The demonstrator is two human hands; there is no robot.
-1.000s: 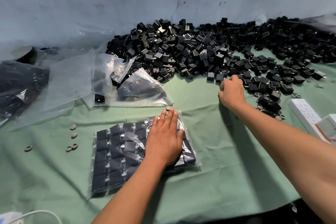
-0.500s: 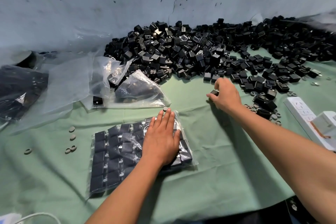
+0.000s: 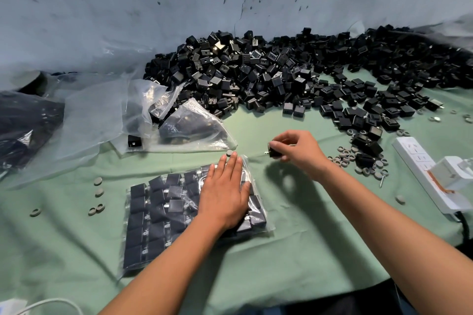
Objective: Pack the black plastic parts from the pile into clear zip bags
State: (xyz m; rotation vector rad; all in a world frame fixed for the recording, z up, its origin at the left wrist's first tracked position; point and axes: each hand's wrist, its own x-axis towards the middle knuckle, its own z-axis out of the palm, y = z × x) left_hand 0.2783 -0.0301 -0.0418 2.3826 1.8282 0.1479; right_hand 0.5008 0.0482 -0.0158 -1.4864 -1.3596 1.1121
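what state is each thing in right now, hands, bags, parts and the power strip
left hand: flat, pressing the filled bag
right hand: pinching one black part above the cloth
filled bag: lying flat, packed in rows
crumpled bags: loose, mostly empty
pile: heaped against the wall
power strip: adapter plugged in

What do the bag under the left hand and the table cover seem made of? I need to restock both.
The bag looks like thin clear plastic film: glossy glare, wrinkles, and the black parts show through. The table cover looks like matte green woven cloth, judging by its soft creases and lack of shine, though the weave itself isn't visible.
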